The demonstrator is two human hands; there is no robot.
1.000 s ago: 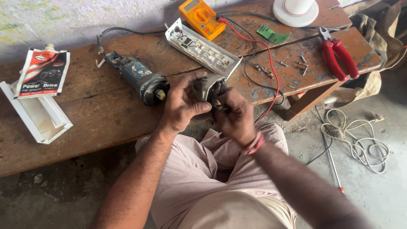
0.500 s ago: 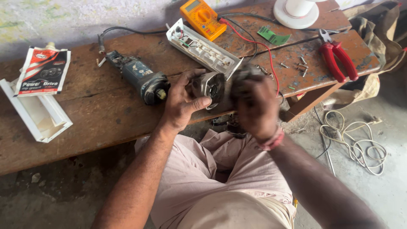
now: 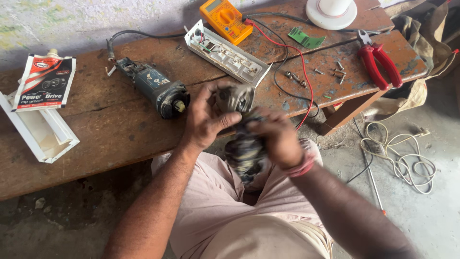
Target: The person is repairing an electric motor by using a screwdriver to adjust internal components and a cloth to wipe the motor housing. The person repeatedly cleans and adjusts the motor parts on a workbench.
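My left hand (image 3: 203,120) holds a small grey metal part (image 3: 235,98) just past the front edge of the bench (image 3: 96,139), near its middle. My fingers are curled tight around it and my thumb presses its side. Its round open face points up and a little away from me; I cannot tell which way its long side runs, because it looks short and stubby. My right hand (image 3: 275,136) is shut on a dark rag (image 3: 245,153) that hangs down over my lap. The rag is blurry. Half a second ago my right hand was higher, up by the bench edge beside the part; now it is lower and closer to me, with the rag under it. My left hand has barely moved. On the bench, the motor (image 3: 155,88) lies near the middle, its long side running from the back left to the front, with its shaft end pointing at my left hand. The red pliers (image 3: 381,64) lie near the right end.
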